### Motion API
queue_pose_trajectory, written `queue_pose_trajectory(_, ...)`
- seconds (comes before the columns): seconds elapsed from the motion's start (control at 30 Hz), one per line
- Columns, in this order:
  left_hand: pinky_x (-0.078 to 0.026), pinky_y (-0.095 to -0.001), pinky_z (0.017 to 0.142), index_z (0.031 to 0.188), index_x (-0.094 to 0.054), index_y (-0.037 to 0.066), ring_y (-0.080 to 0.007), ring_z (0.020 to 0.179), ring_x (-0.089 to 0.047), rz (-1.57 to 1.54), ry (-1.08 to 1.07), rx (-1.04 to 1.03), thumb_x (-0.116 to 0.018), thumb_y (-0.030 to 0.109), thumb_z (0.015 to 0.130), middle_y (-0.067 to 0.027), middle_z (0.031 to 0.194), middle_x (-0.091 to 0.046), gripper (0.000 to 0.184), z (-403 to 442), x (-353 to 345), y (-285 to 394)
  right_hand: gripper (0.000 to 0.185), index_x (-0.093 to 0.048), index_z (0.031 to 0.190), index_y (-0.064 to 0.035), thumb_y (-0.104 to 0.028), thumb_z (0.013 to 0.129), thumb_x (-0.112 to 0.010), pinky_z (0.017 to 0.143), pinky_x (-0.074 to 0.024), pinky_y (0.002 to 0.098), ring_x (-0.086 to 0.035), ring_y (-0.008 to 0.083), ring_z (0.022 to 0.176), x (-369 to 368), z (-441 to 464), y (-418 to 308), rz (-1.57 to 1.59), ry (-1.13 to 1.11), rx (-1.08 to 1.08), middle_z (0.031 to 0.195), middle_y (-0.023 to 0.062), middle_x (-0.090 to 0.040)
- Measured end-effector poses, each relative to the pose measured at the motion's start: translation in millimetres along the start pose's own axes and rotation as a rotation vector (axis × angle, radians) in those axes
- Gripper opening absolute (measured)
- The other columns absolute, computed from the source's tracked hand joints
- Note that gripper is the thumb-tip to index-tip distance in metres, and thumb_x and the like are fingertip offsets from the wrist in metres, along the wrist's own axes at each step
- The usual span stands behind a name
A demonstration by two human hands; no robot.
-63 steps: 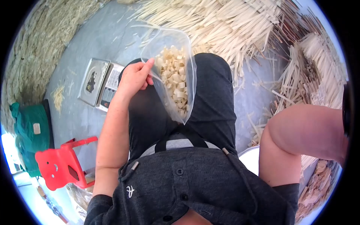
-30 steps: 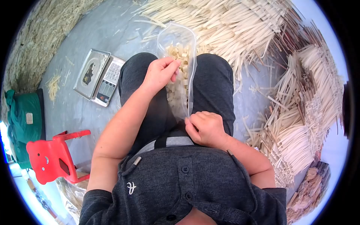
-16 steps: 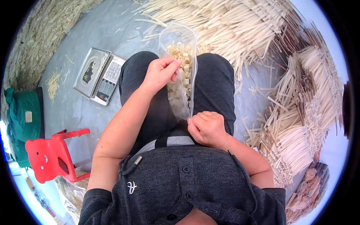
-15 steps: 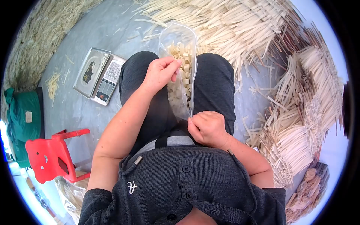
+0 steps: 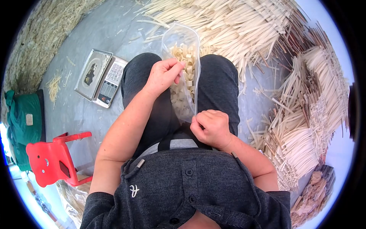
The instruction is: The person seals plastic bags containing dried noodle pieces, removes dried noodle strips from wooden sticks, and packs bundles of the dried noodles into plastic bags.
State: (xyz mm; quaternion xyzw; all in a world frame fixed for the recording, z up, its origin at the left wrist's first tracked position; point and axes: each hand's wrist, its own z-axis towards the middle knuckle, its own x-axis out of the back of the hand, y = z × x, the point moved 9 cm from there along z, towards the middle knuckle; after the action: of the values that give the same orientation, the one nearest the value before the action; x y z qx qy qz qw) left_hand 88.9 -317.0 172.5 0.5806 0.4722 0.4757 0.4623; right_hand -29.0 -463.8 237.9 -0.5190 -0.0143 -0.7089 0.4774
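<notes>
Between my thighs stands a clear zip bag [image 5: 180, 104], its mouth gaping upward. Curled, pale strips [image 5: 188, 76] fill much of it, like thick flat noodles or shavings. My left hand [image 5: 164, 75] pinches the bag's near-left rim between thumb and fingers. Lower down, my right hand [image 5: 212, 127] is closed on the bag's near corner, where the white zip edge ends. The fingers of the right hand are curled in, so their tips are partly hidden.
A digital scale [image 5: 100, 78] with a stained metal tray stands left of my knee. Farther left are a red chair [image 5: 51, 162] and a green bag [image 5: 24, 118]. Long pale strips [image 5: 236, 28] lie heaped ahead, with bundles [image 5: 305, 110] to the right.
My right hand has risen slightly with the bag's corner. My left hand keeps its pinch on the rim, almost unmoved.
</notes>
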Motion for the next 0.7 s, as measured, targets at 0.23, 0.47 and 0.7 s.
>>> queue_pose_trajectory(0.23, -0.041, -0.0221, 0.052, 0.067, -0.059, 0.004, -0.0047, 0.053, -0.050, -0.020, -0.007, 0.015, -0.060, 0.027, 0.091, 0.0015, 0.057, -0.054, 0.033, -0.1, -0.9, 0.6, 0.029, -0.047, 0.054, -0.0086, -0.017, 0.071, -0.069, 0.044, -0.0424, 0.0347, -0.053, 0.0233, 0.047, 0.7, 6.5, 6.4, 0.028, -0.040, -0.122, 0.051, 0.0059, -0.049)
queue_pose_trajectory(0.47, -0.041, -0.0222, 0.052, 0.067, -0.060, 0.003, -0.0047, 0.053, -0.051, 0.003, -0.011, 0.010, -0.059, 0.027, 0.090, 0.0012, 0.058, -0.055, 0.033, 0.9, 0.5, -3.2, 0.023, -0.049, 0.057, -0.0074, -0.011, 0.072, -0.066, 0.046, -0.0432, 0.0353, -0.053, 0.0245, 0.048, -2.7, 6.6, 6.2, 0.042, 0.027, -0.060, 0.053, 0.0070, -0.050)
queue_pose_trajectory(0.7, -0.041, -0.0224, 0.052, 0.068, -0.060, 0.004, -0.0047, 0.054, -0.051, -0.004, -0.017, 0.016, -0.059, 0.028, 0.091, 0.0015, 0.058, -0.055, 0.033, 0.8, -0.2, -3.1, 0.025, -0.046, 0.056, -0.0061, -0.006, 0.071, -0.066, 0.044, -0.0399, 0.0340, -0.051, 0.0231, 0.045, 4.3, 11.6, 8.1, 0.085, -0.040, -0.116, 0.052, 0.0063, -0.049)
